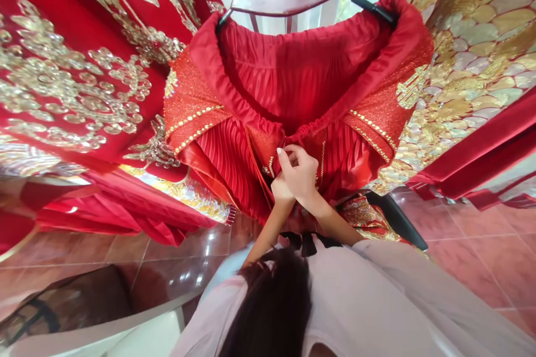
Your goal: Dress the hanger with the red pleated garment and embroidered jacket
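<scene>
Red skirt point(259, 118) hangs just beyond the hands point(302, 174), seemingly touching them.

Head-worn view, forward and down, close over red garment point(293, 95)

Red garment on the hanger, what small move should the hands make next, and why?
Perhaps ease the right hand slightly aside: it overlaps the left hand, and together they hide part of the red garment's front, just below the gathered waistband.
</scene>
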A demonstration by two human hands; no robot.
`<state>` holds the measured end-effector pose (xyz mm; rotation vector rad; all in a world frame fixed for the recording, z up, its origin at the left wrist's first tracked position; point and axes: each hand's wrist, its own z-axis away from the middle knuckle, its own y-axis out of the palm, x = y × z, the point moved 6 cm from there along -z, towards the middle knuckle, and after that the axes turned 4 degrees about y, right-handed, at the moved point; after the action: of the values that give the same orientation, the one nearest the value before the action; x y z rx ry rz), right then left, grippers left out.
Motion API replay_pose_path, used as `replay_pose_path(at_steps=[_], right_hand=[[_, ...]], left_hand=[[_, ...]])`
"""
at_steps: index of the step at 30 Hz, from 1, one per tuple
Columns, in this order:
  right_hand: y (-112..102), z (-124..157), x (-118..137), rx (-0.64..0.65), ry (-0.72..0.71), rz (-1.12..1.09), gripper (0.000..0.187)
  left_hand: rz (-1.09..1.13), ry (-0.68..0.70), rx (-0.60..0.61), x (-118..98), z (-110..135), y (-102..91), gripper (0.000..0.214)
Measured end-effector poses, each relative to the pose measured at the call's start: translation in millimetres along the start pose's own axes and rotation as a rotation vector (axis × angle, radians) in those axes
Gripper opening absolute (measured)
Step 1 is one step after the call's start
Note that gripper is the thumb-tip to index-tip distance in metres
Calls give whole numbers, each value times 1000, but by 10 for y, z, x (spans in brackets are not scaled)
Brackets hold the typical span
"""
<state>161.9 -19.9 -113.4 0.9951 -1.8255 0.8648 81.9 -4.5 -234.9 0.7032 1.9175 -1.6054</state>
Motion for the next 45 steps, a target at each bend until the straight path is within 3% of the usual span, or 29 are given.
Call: replay_pose_path(at_steps=[10, 14, 18, 22, 25, 27, 28, 32, 33, 38, 45], right_hand=[[61, -96, 80, 26, -56, 246, 25], [95, -124, 127, 196, -39, 570, 23], [34, 64, 8, 451, -26, 784, 22], [-2, 285, -153, 639, -87, 653, 20], [-35, 298, -183, 685, -121, 498, 21], [-72, 235, -168, 716, -116, 331, 26], [-120, 162, -165, 673, -89, 235, 29], [-371, -184, -225, 284, 47, -72, 22], [-361, -220, -233, 277, 59, -115, 21], [-115, -57, -149, 554, 126, -195, 30], [-178, 130, -51, 518, 211, -302, 18]], left_hand=[[106, 132, -96, -115, 90, -98, 21], [216, 211, -163, -134, 159, -156, 19], [329, 275, -241, -153, 197, -398, 25], [578, 322, -298, -304, 226, -732, 42], [811, 252, -235, -415, 192, -846, 39], [837, 183, -236, -430, 176, -881, 39], [837, 163, -252, -422, 178, -890, 40], [899, 86, -311, -326, 265, -810, 42], [928, 63, -296, -310, 296, -753, 42], [1029, -29, -160, -357, 421, -532, 48], [930, -25, -36, -476, 438, -603, 40]])
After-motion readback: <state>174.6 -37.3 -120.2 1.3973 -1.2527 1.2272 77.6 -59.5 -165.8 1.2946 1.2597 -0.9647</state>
